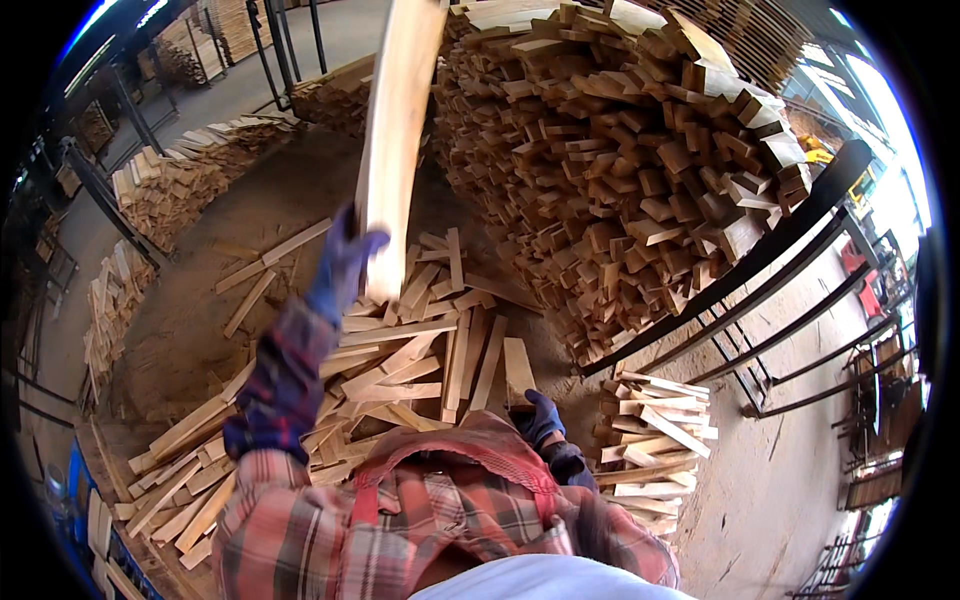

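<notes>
My left hand [343, 262], in a blue glove, is raised in front of me. Its fingers close around the lower part of a long pale wooden board [393, 150], which stands nearly upright and runs out past the top edge. Low at my right side, my gloved right hand [543, 420] is closed on the near end of a shorter wooden piece [517, 368]; part of that grip is hidden. Between and below my arms lies a loose heap of wooden pieces [400, 360], pointing in many directions.
A tall stack of cut wood [600, 170] rises ahead to the right, beside curved dark metal bars [760, 250]. Close on my right is a smaller stack of pieces [655, 440]. More wood piles [180, 185] line the left, and a few pieces [262, 265] lie scattered on the floor.
</notes>
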